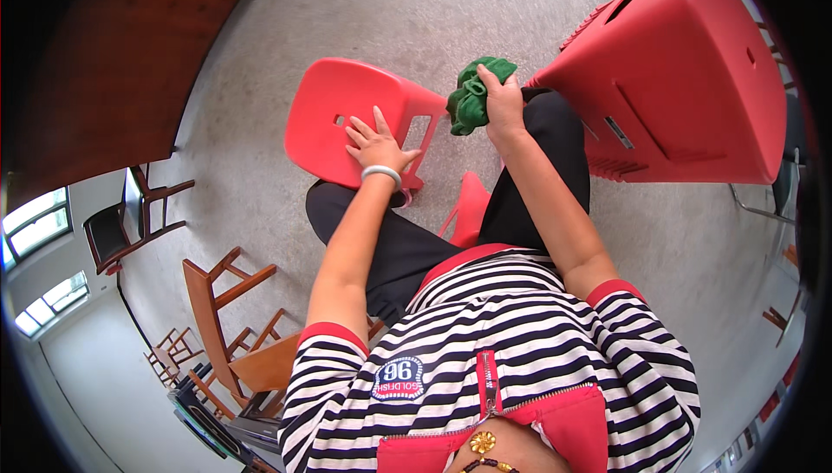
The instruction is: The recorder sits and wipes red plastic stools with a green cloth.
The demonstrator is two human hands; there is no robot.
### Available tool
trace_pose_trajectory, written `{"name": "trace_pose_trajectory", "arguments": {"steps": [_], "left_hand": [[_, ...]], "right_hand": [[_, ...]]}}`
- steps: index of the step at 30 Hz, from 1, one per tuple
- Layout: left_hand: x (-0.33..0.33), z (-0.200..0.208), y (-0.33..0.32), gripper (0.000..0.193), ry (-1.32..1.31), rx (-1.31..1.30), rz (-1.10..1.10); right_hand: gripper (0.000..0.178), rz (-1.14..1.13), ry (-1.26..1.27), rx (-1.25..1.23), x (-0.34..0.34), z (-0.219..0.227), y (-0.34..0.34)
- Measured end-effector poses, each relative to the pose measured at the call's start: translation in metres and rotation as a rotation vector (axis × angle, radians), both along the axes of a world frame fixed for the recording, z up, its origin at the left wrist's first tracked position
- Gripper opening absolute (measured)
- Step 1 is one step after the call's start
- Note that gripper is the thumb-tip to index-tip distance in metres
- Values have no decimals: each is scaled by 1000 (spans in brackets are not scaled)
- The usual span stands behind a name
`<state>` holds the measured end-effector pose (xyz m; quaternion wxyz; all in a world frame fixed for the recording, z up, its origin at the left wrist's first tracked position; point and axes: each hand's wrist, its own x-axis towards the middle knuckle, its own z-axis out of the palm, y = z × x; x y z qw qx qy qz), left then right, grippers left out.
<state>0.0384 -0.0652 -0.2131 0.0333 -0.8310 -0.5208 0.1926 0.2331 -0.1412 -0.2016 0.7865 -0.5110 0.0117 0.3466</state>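
Note:
My left hand (381,145) lies with fingers spread on the seat of a red plastic stool (321,100), near the small hole in its top. A pale bracelet (382,175) circles that wrist. Bunched up in my right hand (503,109) is a green cloth (473,98), held in the air between the stool and a tall stack of red stools (685,83). My fingers are closed round the cloth, partly hidden behind its folds. The cloth is apart from the stool seat.
Between my dark-trousered legs shows another piece of red plastic (469,208). A dark brown tabletop (113,65) fills the upper left. Wooden chairs (208,317) stand at the lower left, and a dark-seated chair (108,234) is by the windows. Grey floor (390,13) lies beyond the stools.

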Motion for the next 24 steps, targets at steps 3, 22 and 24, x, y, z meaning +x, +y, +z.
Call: {"name": "trace_pose_trajectory", "arguments": {"steps": [3, 22, 24], "left_hand": [[-9, -33, 2, 128, -20, 170, -5], [14, -58, 39, 116, -104, 193, -125], [26, -48, 50, 114, -93, 170, -118]], "right_hand": [[21, 6, -9, -21, -11, -17, 4], [23, 20, 101, -92, 12, -91, 3], [26, 22, 50, -157, 21, -117, 2]]}}
